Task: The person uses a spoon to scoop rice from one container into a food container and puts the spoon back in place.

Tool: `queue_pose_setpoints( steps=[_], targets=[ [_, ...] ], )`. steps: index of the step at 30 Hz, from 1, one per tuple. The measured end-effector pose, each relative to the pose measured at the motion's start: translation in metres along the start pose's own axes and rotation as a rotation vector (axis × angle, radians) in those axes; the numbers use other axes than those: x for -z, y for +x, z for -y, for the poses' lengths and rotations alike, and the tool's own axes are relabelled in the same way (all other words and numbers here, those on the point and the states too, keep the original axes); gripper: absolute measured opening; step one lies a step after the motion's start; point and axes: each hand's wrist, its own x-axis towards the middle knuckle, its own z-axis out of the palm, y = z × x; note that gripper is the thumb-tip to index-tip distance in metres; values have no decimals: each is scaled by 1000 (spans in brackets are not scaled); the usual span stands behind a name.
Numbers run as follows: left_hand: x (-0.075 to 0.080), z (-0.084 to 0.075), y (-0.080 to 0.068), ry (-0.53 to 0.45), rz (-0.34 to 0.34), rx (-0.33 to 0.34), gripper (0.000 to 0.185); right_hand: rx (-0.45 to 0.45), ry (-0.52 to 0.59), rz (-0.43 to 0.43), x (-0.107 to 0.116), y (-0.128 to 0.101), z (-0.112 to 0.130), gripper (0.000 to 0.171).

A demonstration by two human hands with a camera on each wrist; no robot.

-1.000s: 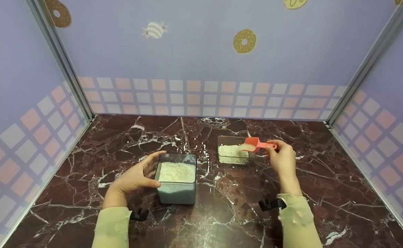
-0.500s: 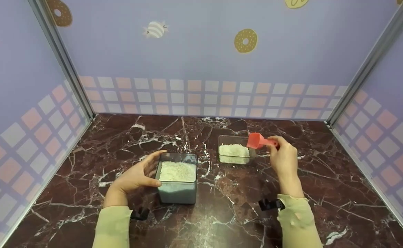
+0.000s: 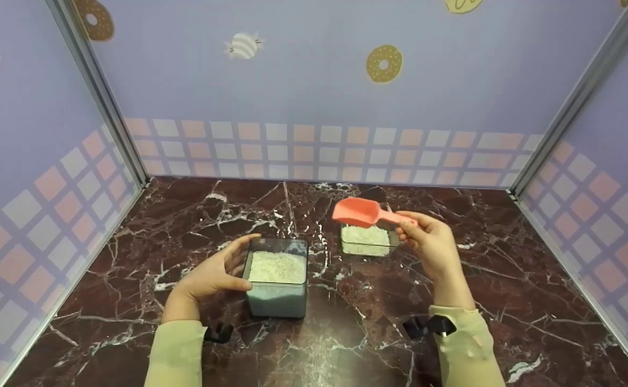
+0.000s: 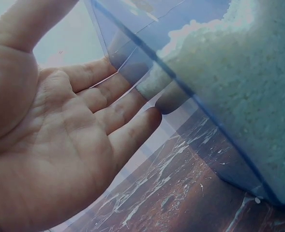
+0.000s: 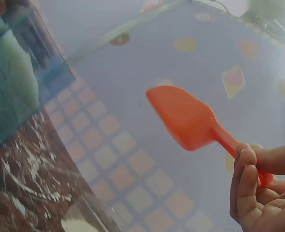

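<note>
My right hand (image 3: pixel 435 247) pinches the handle of a red scoop (image 3: pixel 358 211) between thumb and fingers. Its bowl, also in the right wrist view, looks empty and hovers over the back of a small clear container (image 3: pixel 366 250) with white rice (image 3: pixel 366 235) in it. At the left, a taller bluish see-through container (image 3: pixel 276 307) holds more rice (image 3: pixel 276 267). My left hand (image 3: pixel 210 277) rests against its left side, thumb at the front corner and fingers toward the back. In the left wrist view those fingers (image 4: pixel 132 134) lie fairly straight, their tips touching the wall.
Both containers stand on a dark red marbled tabletop (image 3: pixel 346 322). Purple panels (image 3: pixel 303 97) with printed sweets and checks enclose it at the back and both sides. Each wrist wears a black mount (image 3: pixel 219 332).
Rice was sliding from the tilted scoop into the small container. The scoop has since emptied, lifted and moved left with its bowl turned up. My left hand stays put.
</note>
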Motion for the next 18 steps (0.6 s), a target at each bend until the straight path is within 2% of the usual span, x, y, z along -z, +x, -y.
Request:
queue_pose_setpoints(
  steps=[2, 4, 9, 14, 18],
  targets=[
    [0, 0, 0, 5, -2, 2, 106, 14, -31, 49, -11, -5, 4, 34],
    [1, -1, -1, 4, -3, 7, 106, 36, -110, 107, -24, -10, 9, 31],
    [0, -2, 0, -14, 3, -1, 107, 165, -406, 272, -62, -24, 29, 23],
    [1, 0, 1, -23, 14, -30, 107, 276, -770, 302, -109, -42, 52, 16],
    [1, -1, 0, -23, 10, -19, 107, 313, -1007, 313, -139, -53, 66, 17]
  ],
)
